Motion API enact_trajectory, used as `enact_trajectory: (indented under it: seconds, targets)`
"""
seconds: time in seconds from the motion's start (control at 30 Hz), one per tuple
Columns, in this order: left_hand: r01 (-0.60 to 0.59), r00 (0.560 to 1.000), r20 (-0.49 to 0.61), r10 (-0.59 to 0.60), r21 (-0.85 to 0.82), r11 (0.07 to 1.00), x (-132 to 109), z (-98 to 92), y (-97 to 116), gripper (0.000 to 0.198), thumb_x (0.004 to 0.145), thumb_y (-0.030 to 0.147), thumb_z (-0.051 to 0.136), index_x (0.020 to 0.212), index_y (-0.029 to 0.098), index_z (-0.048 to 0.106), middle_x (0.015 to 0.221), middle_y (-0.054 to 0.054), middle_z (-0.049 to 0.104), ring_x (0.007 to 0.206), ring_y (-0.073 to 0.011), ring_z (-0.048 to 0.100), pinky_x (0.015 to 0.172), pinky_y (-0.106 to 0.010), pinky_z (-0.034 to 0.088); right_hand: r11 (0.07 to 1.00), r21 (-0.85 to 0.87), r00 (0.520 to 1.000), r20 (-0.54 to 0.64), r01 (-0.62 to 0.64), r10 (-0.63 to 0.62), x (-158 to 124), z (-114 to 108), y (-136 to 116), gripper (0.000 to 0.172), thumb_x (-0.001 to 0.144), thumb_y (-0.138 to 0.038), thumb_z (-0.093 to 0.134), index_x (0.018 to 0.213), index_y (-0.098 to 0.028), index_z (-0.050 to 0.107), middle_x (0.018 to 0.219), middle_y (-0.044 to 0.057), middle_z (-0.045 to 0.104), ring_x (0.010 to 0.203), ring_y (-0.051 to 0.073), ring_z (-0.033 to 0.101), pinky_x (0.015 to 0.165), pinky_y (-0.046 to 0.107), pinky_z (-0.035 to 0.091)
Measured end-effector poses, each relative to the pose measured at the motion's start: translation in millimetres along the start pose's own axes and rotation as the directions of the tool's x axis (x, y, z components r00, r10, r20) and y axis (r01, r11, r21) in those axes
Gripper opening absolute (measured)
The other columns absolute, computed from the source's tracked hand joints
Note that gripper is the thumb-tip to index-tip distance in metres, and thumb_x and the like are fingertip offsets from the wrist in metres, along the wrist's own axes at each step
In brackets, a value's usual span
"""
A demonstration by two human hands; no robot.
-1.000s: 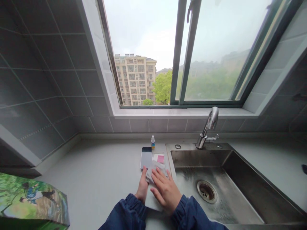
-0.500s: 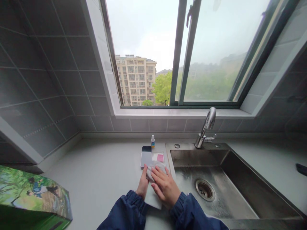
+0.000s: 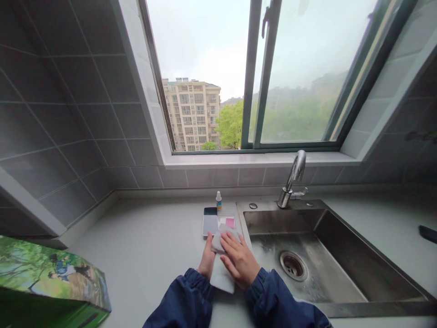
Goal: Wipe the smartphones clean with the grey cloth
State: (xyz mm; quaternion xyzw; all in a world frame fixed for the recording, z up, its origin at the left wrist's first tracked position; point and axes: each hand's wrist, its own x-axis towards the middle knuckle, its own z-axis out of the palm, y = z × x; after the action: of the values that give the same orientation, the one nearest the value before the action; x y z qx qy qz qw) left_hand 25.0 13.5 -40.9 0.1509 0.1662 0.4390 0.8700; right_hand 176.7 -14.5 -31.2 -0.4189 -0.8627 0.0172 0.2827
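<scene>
A pale flat slab, like a tablet (image 3: 221,278), lies on the grey counter (image 3: 150,255) just left of the sink. My left hand (image 3: 207,258) rests along its left edge, fingers together, steadying it. My right hand (image 3: 239,258) lies flat on a crumpled grey-white cloth (image 3: 218,240) at the slab's far end, fingers stretched out over it. Beyond my hands lie a smartphone (image 3: 210,220), a small packet with a pink patch (image 3: 228,221) and a small dropper bottle (image 3: 218,200).
A steel sink (image 3: 341,269) with a drain (image 3: 292,265) and a tap (image 3: 292,177) fills the right. A green printed box (image 3: 51,282) stands at the lower left. Grey tiled walls and a window are behind. A dark object (image 3: 428,233) lies at the far right.
My right hand and the cloth have slid a little farther away along the slab. The view has shifted slightly; my left hand has stayed on the slab's edge.
</scene>
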Motion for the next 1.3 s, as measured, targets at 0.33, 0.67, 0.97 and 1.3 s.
enact_trajectory:
  seconds: [0.33, 0.67, 0.97, 1.3]
  targets:
    - [0.12, 0.991, 0.062, -0.123, 0.042, 0.992, -4, 8.6, 3, 0.075, 0.091, 0.068, 0.043, 0.139, 0.012, 0.055, 0.123, -0.018, 0.067, 0.125, -0.0349, 0.057, 0.111, -0.046, 0.035, 0.999, -0.026, 0.999, -0.028, -0.027, 0.026, -1, 5, 12, 0.054, 0.096, -0.032, 0.049, 0.147, -0.014, 0.046, 0.152, 0.016, 0.043, 0.144, 0.035, 0.035, 0.113, 0.062, 0.034]
    - [0.073, 0.997, 0.006, -0.073, 0.007, 0.997, 0, 7.5, 0, 0.071, 0.092, 0.066, 0.044, 0.135, 0.011, 0.058, 0.119, -0.019, 0.069, 0.12, -0.0346, 0.061, 0.109, -0.047, 0.038, 0.999, 0.011, 0.999, -0.008, 0.044, -0.044, 1, 0, 11, 0.05, 0.097, -0.029, 0.048, 0.147, -0.02, 0.047, 0.15, 0.012, 0.047, 0.143, 0.029, 0.039, 0.117, 0.058, 0.029]
    - [0.091, 0.993, 0.076, -0.094, 0.046, 0.995, 0, 15.3, 1, 0.072, 0.09, 0.067, 0.047, 0.132, 0.011, 0.061, 0.118, -0.019, 0.07, 0.12, -0.0357, 0.061, 0.109, -0.048, 0.038, 1.0, 0.013, 1.0, -0.005, -0.013, 0.013, -3, 2, 10, 0.053, 0.094, -0.03, 0.05, 0.145, -0.014, 0.049, 0.151, 0.014, 0.045, 0.144, 0.035, 0.035, 0.114, 0.065, 0.03]
    - [-0.041, 0.999, 0.02, 0.041, 0.045, 0.998, 1, 2.5, 1, 0.067, 0.092, 0.059, 0.05, 0.134, 0.008, 0.058, 0.113, -0.019, 0.071, 0.112, -0.0333, 0.065, 0.107, -0.045, 0.04, 0.99, 0.137, 0.992, 0.107, 0.044, -0.059, 6, -10, 3, 0.045, 0.097, -0.033, 0.048, 0.141, -0.023, 0.053, 0.15, 0.007, 0.048, 0.144, 0.027, 0.037, 0.122, 0.057, 0.015]
